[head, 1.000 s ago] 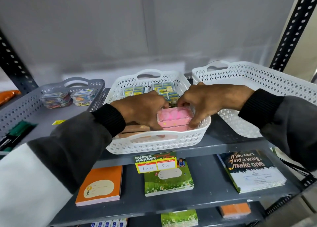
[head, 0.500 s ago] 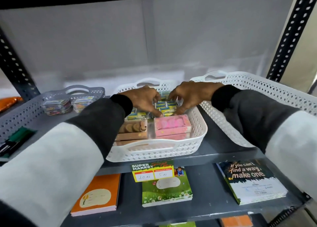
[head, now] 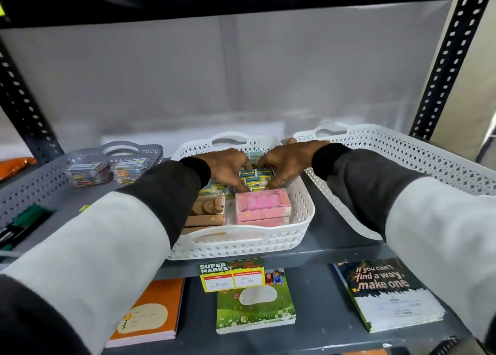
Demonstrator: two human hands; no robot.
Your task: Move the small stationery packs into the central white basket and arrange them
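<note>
The central white basket (head: 300,220) stands on the grey shelf. At its front lie pink packs (head: 261,207) on the right and brown wooden packs (head: 206,209) on the left. Behind them sits a cluster of small blue-and-yellow stationery packs (head: 255,176). My left hand (head: 228,168) and my right hand (head: 284,164) reach into the back half of the basket, fingertips pinching that cluster from the left and the right side. My forearms hide part of the basket's left rim and the packs beneath my palms.
A grey basket (head: 32,191) on the left holds two clear packs of coloured clips (head: 90,173) and green markers (head: 24,220). A large white basket (head: 429,166) stands to the right. Notebooks (head: 255,306) lie on the lower shelf, with a price tag (head: 230,274) on the edge above.
Both hands left the pink packs at the basket's front and reached back to the small blue-and-yellow packs, where they now press in from both sides. The camera moved closer and lower.
</note>
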